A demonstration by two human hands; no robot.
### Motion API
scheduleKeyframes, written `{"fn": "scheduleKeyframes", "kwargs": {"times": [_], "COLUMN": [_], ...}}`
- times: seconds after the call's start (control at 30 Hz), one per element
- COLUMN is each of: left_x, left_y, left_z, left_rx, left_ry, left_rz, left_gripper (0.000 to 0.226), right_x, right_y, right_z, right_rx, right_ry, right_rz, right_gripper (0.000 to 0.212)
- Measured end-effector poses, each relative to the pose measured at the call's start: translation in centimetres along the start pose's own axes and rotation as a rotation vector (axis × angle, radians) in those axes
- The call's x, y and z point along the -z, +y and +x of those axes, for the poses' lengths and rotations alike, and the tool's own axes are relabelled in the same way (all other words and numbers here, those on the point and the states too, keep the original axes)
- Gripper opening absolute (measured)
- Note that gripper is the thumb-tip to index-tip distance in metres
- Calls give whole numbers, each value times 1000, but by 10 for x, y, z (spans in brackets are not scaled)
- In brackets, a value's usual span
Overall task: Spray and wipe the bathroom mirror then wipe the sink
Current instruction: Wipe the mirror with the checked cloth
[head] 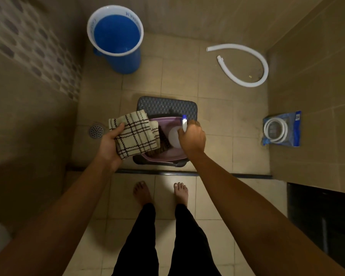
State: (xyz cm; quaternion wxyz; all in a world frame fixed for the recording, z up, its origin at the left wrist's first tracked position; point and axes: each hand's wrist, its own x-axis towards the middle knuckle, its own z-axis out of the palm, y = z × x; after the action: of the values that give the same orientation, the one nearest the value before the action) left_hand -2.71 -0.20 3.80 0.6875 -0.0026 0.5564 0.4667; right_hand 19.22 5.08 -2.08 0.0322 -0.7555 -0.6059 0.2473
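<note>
Both hands are loaded over the pink basin [174, 156], which sits on a dark stool [167, 106] on the tiled bathroom floor. Your left hand [110, 145] grips a folded checked cloth [136, 134], thumb across the top and fingers curled beneath, holding it over the basin's left rim. Your right hand [192, 136] is closed round the neck of a spray bottle [184, 122], whose blue-and-white nozzle pokes out above the knuckles; the pale body of the bottle shows below the hand, inside the basin's outline. Whether the bottle's base rests in the basin or hangs clear of it cannot be told from above.

Beyond the basin stands a blue bucket [116, 36] filled with water. A white hose [247, 64] curls on the tiles to the right of the basin, a bagged hose [281, 129] lies further right by the wall, and a floor drain [96, 130] sits just left of the cloth. Your bare feet stand on the near side of the dark threshold in front of the basin.

This reads as the gathering step: supplies in hand, nothing sprayed. Neither mirror nor sink is in view, so the next move calls for carrying both items to the mirror, nozzle pointed away from you.
</note>
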Motion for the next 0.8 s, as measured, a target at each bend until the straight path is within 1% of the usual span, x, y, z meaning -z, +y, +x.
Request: {"fn": "scheduleKeyframes", "kwargs": {"times": [0.07, 0.2, 0.33, 0.47, 0.63, 0.73, 0.8], "left_x": [-4, -16, -31, -39, -39, -32, -21], "left_y": [2, 8, 17, 21, 18, 14, 10], "left_z": [-6, -25, -54, -84, -120, -143, -162], "left_rx": [-15, -53, -124, -224, -330, -396, -439], "left_ry": [-6, -18, -16, -12, 42, 105, 163], "left_rz": [-6, -34, -58, -85, -133, -156, -190], "left_gripper": [38, 35, 25, 22, 24, 22, 25], "right_x": [11, 36, 67, 97, 122, 130, 131], "right_y": [0, -3, -8, -17, -38, -57, -70], "right_z": [-3, -12, -21, -31, -38, -45, -56], "right_rx": [55, 246, 475, 644, 788, 893, 978], "right_ry": [1, 19, 17, -24, -74, -100, -114], "right_rz": [-43, -105, -182, -300, -299, -315, -285], "right_gripper": [38, 40, 61, 72, 69, 67, 66]}}
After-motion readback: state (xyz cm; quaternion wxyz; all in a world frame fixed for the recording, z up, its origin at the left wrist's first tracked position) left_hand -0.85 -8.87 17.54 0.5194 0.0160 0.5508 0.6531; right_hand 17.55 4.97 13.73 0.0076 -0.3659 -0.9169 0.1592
